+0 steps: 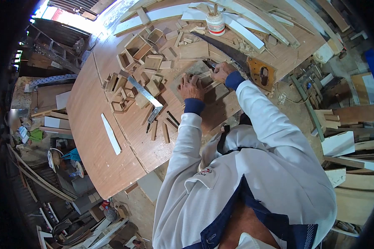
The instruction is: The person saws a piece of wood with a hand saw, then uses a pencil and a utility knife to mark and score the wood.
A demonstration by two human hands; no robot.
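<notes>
On a grey board (178,88) at the table's near edge, my left hand (191,88) lies with its fingers spread, pressing beside a thin wooden strip (212,86). My right hand (222,72) is closed at the strip's right side, near a small dark tool (210,64); whether the fingers hold it is too small to tell. A handsaw (262,74) with a wooden handle lies just right of my right hand. To the left of my left hand are small wooden boxes (153,62) and a metal square (145,92).
The wooden table (87,137) carries a white jar (215,24) of sticks, long pale strips (162,14) at the back and a white pointed piece (111,134) at left. Dark pencil-like sticks (173,118) lie near my left sleeve. Stacked boards (358,186) stand on the right.
</notes>
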